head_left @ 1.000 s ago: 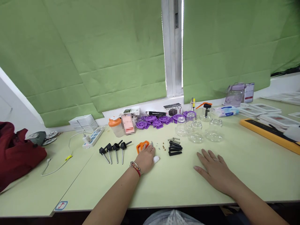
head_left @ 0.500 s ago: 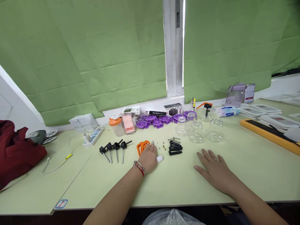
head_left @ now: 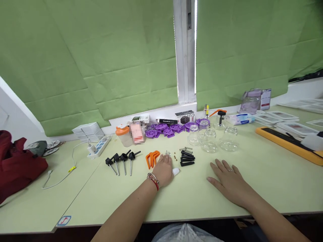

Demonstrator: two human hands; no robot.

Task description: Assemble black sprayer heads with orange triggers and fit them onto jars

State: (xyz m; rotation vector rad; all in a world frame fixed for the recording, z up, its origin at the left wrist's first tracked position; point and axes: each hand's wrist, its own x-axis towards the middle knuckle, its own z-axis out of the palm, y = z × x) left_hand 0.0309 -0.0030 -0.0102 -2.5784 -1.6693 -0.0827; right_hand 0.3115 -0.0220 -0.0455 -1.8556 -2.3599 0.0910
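Observation:
My left hand (head_left: 164, 169) rests on the table, palm down, its thumb wrapped in white and held apart from the fingers. Its fingertips touch or nearly touch some small silver metal pieces (head_left: 168, 153), partly hidden behind them. Left of that hand lie several orange bent handles (head_left: 152, 158). Just to its right are tiny brown bits (head_left: 175, 156), coil springs (head_left: 186, 150) and several black plastic rods (head_left: 187, 159). My right hand (head_left: 228, 179) lies flat with spread fingers and holds nothing. Clear glass jars (head_left: 209, 143) stand upside down beyond it.
Several black pieces with metal rods (head_left: 124, 161) lie to the left. Purple wheel-shaped parts (head_left: 161, 129) line the back, beside an orange-lidded cup (head_left: 123, 135). A white power strip (head_left: 99, 148) with a cable, a red bag (head_left: 20, 164) and a yellow-orange bar (head_left: 290, 144) flank the workspace.
My left hand has shifted slightly right, off the orange handles, to the small metal pieces. The orange handles now sit in a fanned row. My right hand stays flat.

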